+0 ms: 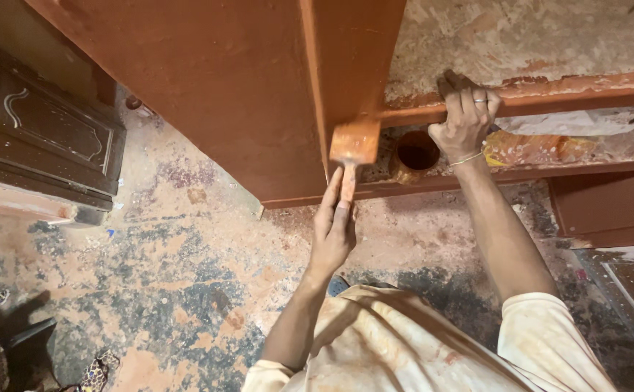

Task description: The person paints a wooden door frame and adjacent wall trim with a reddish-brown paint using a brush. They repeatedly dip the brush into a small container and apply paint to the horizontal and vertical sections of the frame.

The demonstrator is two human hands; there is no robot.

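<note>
Your left hand [333, 231] is pinching the paintbrush [353, 149] against the mostly coated brown panel [222, 80]; your right hand [465, 120] is curling around the crossbar [571, 96], bare patches remaining above those fingers.

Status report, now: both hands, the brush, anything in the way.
Left hand grips brush, bristles on red-brown panel. Right hand clamps painted rail. Paint can open beyond; nothing blocks.

Matt red-brown painted wooden panel [208, 87], paint-caked brush [353, 145]
</note>
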